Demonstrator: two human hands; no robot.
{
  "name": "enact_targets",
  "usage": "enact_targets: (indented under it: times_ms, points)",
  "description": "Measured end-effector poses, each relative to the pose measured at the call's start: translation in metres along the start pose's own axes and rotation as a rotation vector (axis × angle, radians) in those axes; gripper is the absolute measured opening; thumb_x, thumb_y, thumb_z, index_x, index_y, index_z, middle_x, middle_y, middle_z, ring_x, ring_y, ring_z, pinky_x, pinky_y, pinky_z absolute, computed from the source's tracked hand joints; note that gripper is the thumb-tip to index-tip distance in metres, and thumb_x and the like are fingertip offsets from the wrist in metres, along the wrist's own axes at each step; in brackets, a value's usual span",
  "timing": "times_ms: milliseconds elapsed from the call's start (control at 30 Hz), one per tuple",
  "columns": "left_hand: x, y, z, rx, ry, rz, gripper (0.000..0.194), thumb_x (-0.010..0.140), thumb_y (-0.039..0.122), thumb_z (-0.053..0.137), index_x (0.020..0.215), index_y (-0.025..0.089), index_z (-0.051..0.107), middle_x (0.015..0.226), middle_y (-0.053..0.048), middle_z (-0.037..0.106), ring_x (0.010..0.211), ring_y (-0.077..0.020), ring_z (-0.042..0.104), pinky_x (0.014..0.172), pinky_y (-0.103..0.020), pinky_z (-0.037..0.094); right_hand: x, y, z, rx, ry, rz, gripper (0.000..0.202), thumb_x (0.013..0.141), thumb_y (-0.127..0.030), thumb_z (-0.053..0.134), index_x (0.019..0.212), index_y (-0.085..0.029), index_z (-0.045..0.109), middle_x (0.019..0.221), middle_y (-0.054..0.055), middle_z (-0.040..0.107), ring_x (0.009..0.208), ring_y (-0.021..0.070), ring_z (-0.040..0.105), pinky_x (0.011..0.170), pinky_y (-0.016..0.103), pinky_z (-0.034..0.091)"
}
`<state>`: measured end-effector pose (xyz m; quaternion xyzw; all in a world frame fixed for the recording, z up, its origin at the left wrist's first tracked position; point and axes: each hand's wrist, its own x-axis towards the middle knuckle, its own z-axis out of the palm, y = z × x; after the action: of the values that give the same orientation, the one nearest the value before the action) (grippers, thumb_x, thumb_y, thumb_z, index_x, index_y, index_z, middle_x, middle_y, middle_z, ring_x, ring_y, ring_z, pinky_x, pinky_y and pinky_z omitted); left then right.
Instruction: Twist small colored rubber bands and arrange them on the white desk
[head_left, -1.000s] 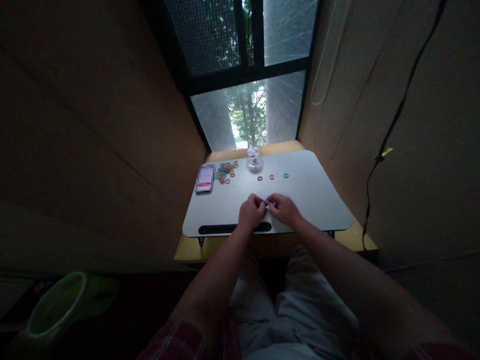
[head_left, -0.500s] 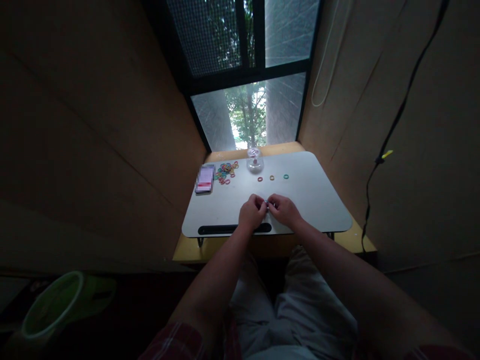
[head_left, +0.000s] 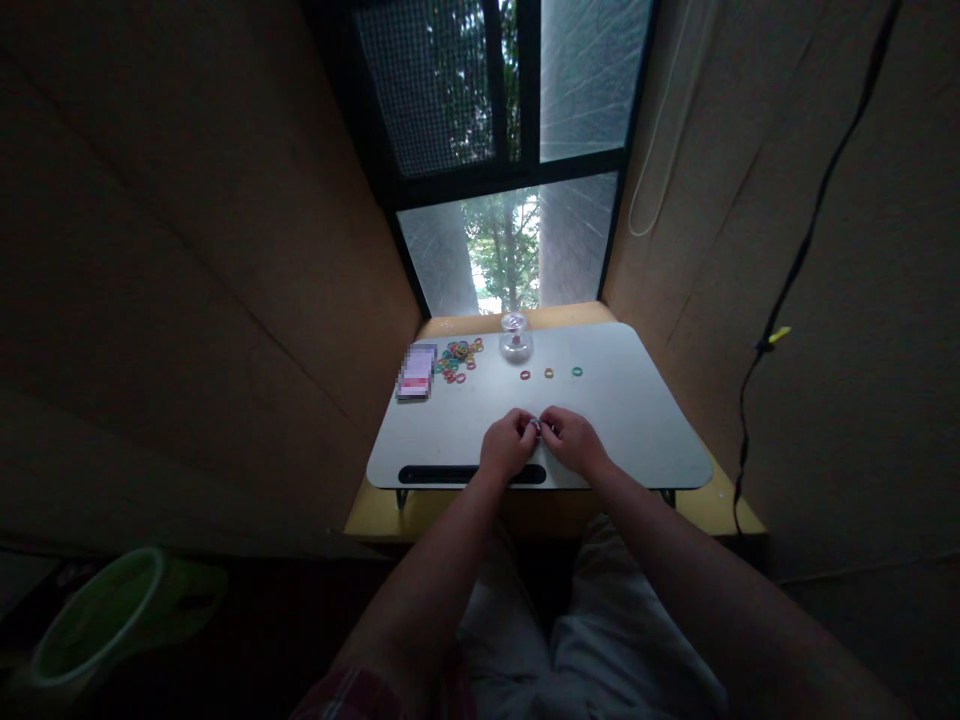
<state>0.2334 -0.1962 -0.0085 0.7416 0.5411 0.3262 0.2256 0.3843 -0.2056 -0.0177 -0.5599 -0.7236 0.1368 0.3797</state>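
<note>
Small item between hands; jar shows reddish spot.

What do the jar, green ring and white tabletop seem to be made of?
Jar: clear plastic or glass, with see-through, shiny walls. Green ring: possibly rubber, evenly coloured; too small to settle. White tabletop: likely laminate, given its smooth, soft sheen.

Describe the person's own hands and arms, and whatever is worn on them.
The left hand and right hand are ungloved, with no watch or bracelet visible. Both forearms are bare. The left sleeve is dark red plaid with pale lines.
</note>
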Motion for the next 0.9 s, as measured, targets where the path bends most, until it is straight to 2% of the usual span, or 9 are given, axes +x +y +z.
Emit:
enact_targets:
  times_ms: [467, 667, 900]
  points:
    - [-0.0009, -0.0019, 0.0001, -0.082, -0.007, -0.001, 0.019, 0.082, 0.038, 0.054, 0.08, 0.02, 0.059, 0.069, 0.002, 0.064, 0.062, -0.0099, 0.056, 0.06, -0.022, 0.039, -0.0003, 0.0005, 0.0006, 0.065, 0.038, 0.025, 0.01, 0.078, -0.021, 0.05, 0.072, -0.02, 0.058, 0.066, -0.001, 0.058, 0.06, 0.0123, 0.049, 0.058, 0.023, 0.035]
    - [-0.0012, -0.0002, -0.0014, -0.024, -0.007, -0.024, 0.018, 0.081, 0.036, 0.056, 0.078, 0.019, 0.06, 0.07, 0.001, 0.064, 0.062, -0.0104, 0.056, 0.059, -0.022, 0.038, -0.0008, -0.0007, -0.0019, 0.132, -0.001, 0.027, 0.017, 0.079, -0.024, 0.052, 0.09, -0.022, 0.065, 0.077, 0.0, 0.065, 0.061, 0.0123, 0.053, 0.06, 0.024, 0.039]
    - [-0.0013, 0.0036, -0.0046, 0.02, -0.019, -0.026, 0.017, 0.082, 0.035, 0.055, 0.081, 0.019, 0.06, 0.07, 0.001, 0.064, 0.063, -0.0109, 0.056, 0.06, -0.023, 0.038, 0.0002, -0.0012, -0.0016, 0.08, -0.003, 0.043, 0.01, 0.079, -0.027, 0.053, 0.075, -0.02, 0.06, 0.066, -0.001, 0.06, 0.056, 0.0111, 0.048, 0.057, 0.023, 0.036]
